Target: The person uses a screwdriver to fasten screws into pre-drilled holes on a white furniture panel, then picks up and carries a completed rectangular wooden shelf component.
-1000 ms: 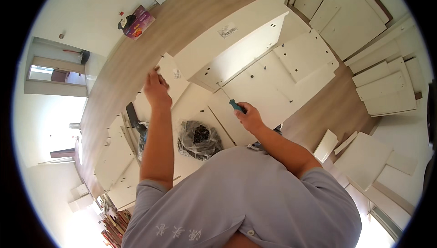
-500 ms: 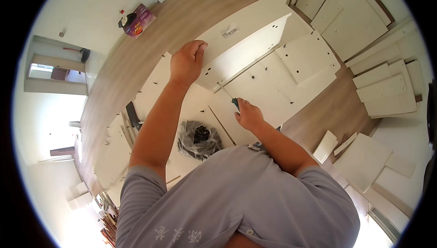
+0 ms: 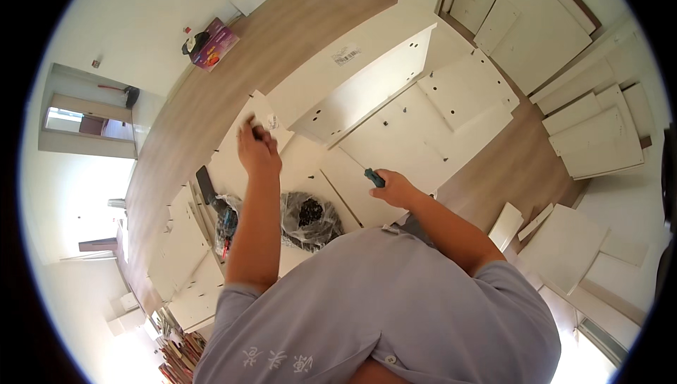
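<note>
In the head view, the right hand is gripping a teal-handled screwdriver, its shaft pointing toward the raised white panel; an off-angle push could be sending the tip skidding, scratching it. The left hand is hovering half-curled, blurring; whether it is holding anything, I cannot tell.

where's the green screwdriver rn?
Head view, just right of centre: the screwdriver is in the person's right hand, over a white panel, up and right from the clear plastic bag.
</note>
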The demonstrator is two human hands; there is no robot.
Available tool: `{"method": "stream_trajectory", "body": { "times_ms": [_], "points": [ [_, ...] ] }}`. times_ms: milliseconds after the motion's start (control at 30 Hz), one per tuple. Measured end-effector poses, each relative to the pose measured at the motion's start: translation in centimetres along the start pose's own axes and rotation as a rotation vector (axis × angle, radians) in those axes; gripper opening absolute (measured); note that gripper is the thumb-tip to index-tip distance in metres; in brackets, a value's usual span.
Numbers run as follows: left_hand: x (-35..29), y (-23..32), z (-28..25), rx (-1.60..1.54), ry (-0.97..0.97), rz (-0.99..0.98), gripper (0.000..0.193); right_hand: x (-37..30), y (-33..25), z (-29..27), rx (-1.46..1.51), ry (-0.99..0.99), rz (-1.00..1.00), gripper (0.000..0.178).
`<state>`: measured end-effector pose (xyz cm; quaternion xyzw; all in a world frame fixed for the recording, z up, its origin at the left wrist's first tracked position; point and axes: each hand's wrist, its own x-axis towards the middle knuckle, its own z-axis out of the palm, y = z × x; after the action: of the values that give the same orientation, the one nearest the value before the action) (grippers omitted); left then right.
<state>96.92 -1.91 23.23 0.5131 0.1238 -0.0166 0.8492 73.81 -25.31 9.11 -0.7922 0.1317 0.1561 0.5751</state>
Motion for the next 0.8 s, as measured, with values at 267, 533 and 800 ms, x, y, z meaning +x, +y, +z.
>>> {"method": "stream_trajectory", "body": {
  "times_ms": [267,533,800],
  "points": [
    [-7.0,-10.2,-11.5,0.086,-0.001,-0.783,0.020,-5.8,-2.2,-1.3,-0.080,-0.144,0.040,0.048],
    [-8.0,-9.1,-9.1,0.054,-0.295,-0.751,0.030,-6.2,-4.8,-1.9,-0.119,-0.154,-0.101,0.047],
    [-7.7,-9.3,-8.4,0.200,-0.396,-0.717,0.027,-6.4,-4.9,-2.3,-0.116,-0.160,-0.073,0.049]
  ]
}}
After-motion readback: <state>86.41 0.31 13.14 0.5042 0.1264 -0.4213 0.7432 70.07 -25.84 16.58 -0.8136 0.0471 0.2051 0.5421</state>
